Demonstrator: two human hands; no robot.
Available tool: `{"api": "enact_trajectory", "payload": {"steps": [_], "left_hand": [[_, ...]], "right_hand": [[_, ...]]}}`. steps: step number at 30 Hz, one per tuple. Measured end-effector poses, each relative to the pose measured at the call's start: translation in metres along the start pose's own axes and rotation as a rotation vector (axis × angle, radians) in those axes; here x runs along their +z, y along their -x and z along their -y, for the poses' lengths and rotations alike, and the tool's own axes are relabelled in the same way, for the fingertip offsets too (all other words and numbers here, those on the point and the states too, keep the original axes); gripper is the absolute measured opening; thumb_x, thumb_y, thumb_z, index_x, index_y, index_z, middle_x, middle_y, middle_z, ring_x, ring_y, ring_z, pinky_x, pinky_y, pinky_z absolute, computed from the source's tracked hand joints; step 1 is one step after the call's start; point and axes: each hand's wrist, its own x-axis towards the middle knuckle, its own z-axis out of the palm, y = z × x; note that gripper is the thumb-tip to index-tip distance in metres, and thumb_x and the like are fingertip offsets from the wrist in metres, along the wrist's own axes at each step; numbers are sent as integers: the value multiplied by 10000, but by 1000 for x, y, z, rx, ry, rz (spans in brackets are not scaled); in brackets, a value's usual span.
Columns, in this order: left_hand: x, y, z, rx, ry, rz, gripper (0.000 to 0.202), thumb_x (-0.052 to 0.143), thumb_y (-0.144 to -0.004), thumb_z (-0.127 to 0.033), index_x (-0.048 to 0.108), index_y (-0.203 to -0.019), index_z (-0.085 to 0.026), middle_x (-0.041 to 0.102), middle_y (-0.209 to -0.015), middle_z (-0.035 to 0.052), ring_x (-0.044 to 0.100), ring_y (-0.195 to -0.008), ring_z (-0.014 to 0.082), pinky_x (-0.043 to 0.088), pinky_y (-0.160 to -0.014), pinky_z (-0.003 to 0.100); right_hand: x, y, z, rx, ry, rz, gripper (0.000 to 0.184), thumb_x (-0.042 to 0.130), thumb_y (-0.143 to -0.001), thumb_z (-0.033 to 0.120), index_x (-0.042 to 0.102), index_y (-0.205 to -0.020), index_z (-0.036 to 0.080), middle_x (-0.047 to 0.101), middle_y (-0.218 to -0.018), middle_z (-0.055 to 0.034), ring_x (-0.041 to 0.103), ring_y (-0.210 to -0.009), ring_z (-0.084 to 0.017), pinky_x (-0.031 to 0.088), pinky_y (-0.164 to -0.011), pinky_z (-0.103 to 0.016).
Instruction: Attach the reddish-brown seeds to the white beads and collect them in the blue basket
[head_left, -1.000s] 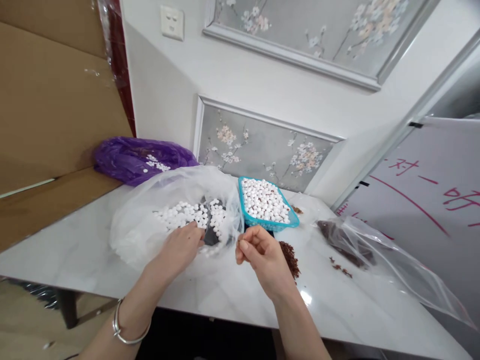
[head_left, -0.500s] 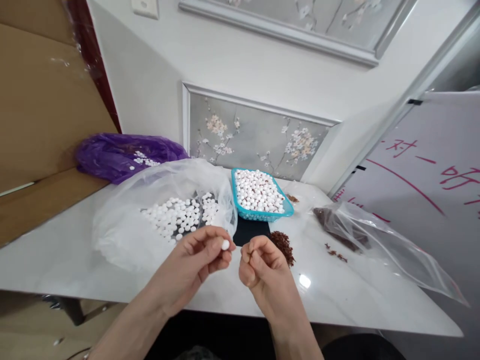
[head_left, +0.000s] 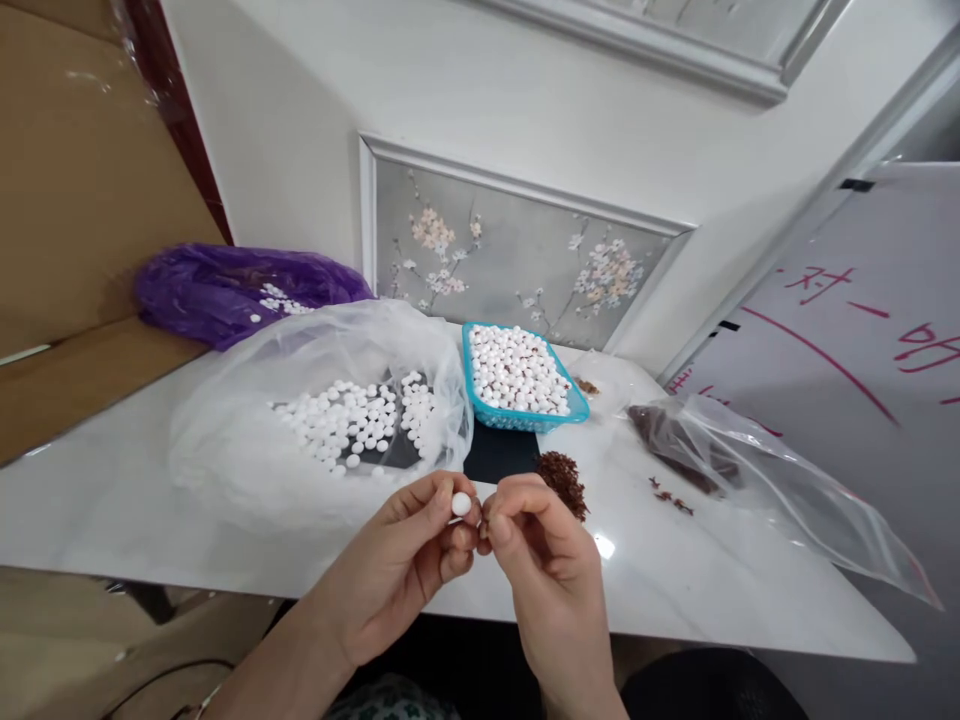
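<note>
Between the thumb and fingers of my left hand [head_left: 409, 550] is a small white ball [head_left: 461, 504]. My right hand [head_left: 547, 560] is pinched closed close beside it, its fingertips meeting the left fingers; a tiny brownish bit seems to be in the pinch, too small to make out well. Just behind my right hand lies a heap of small reddish-brown pieces [head_left: 562, 482]. A blue basket [head_left: 525, 418] full of white balls stands beyond both hands. To the left, a translucent white plastic bag [head_left: 232, 430] lies open with many loose white balls in it.
A purple bag [head_left: 180, 290] with white balls sits at the back left, beside a cardboard box [head_left: 67, 180]. On the right of the marble-patterned table [head_left: 697, 580] lie a clear bag [head_left: 810, 490] with dark brown contents and a few stray brown pieces [head_left: 670, 497].
My hands have come together, with the right fingertips now at the white ball in my left hand. The view has shifted slightly.
</note>
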Motion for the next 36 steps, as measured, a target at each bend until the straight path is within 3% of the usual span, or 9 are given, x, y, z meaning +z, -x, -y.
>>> {"api": "enact_trajectory", "payload": {"steps": [7, 16, 26, 36], "left_hand": [[-4, -2, 2, 3, 7, 45, 184, 762, -696, -255, 655, -766, -122, 576, -637, -21, 527, -571, 27, 484, -602, 123], [-7, 0, 5, 44, -68, 19, 148, 742, -718, -242, 644, -751, -137, 573, -688, -32, 514, -570, 22, 466, -623, 137], [-10, 2, 4, 145, -267, 23, 164, 726, -727, -284, 609, -700, -172, 571, -759, -18, 495, -668, 79, 426, -657, 199], [-12, 2, 0, 167, -340, 41, 117, 752, -695, -229, 643, -688, -185, 601, -731, -16, 503, -629, 86, 390, -614, 213]], "right_hand": [[3, 2, 4, 3, 12, 4, 123, 554, -889, 230, 566, -770, 201, 494, -793, 1, 524, -711, -125, 441, -635, -251], [7, 3, 8, -90, 137, 10, 128, 527, -886, 166, 560, -768, 201, 493, -775, 1, 522, -715, -127, 431, -605, -237], [6, 7, 3, -58, 167, 18, 114, 507, -899, 173, 542, -796, 207, 491, -789, -2, 521, -733, -138, 433, -640, -262], [7, 6, 9, 80, 9, 101, 148, 506, -907, 244, 507, -769, 190, 481, -747, 10, 509, -690, -127, 432, -637, -255]]}}
